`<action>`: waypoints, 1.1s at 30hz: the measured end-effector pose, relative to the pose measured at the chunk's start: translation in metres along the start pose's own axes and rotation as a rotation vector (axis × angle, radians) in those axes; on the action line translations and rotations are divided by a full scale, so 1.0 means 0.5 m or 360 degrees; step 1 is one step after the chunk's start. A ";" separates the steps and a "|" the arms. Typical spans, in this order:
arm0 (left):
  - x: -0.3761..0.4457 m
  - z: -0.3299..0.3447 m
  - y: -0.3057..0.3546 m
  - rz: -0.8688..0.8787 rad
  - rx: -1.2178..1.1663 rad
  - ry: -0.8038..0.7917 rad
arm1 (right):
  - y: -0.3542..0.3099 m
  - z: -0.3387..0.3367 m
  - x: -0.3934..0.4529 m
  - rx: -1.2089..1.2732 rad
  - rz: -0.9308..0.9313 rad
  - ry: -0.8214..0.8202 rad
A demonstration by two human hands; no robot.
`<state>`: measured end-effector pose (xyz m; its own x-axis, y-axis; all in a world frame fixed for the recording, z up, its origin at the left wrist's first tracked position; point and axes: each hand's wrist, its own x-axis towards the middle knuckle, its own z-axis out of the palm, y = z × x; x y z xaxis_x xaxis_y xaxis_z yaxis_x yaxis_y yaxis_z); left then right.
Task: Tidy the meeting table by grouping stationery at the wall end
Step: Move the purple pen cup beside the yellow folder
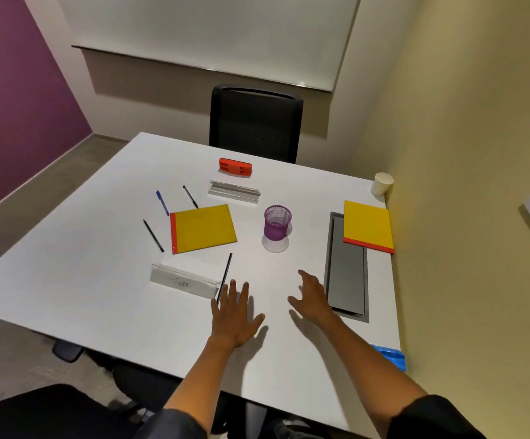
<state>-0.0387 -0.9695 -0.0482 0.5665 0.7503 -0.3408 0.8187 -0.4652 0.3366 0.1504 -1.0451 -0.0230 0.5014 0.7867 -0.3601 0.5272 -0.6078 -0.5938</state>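
Both hands are seen spread and empty over the white table (67,296): the left hand (236,315) flat, fingertips just beside a black pen (224,277) lying against the name card (183,282); the right hand (312,297) loosely open near the grey cable hatch (347,267). Further pens, a yellow notepad (203,229) and the purple mesh holder (277,222) are scattered mid-table; a second notepad (368,226) is placed by the yellow wall. The nearest pen is probably best pinched mid-barrel without dragging the card.
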 end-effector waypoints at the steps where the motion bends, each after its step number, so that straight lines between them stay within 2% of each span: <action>1: 0.004 -0.001 0.000 0.0000 -0.0014 0.0006 | -0.003 -0.001 0.005 0.0029 0.0005 -0.0001; 6: 0.051 -0.007 0.013 0.0004 -0.0163 0.0039 | -0.003 -0.012 0.053 0.0131 0.0038 0.0004; 13: 0.149 -0.012 0.042 -0.0137 -0.0549 -0.0075 | 0.010 -0.042 0.150 0.0203 0.0105 0.0035; 20: 0.290 -0.034 0.081 -0.0268 -0.0901 -0.0030 | 0.008 -0.071 0.280 0.0262 0.0088 0.0060; 33: 0.514 -0.074 0.122 -0.0294 -0.1047 -0.0045 | 0.010 -0.065 0.490 0.0386 0.0032 0.0061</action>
<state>0.1533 -0.7876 -0.0825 0.4322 0.7735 -0.4637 0.6798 0.0584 0.7311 0.2984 -0.8589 -0.0907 0.5381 0.7673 -0.3488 0.3389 -0.5758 -0.7440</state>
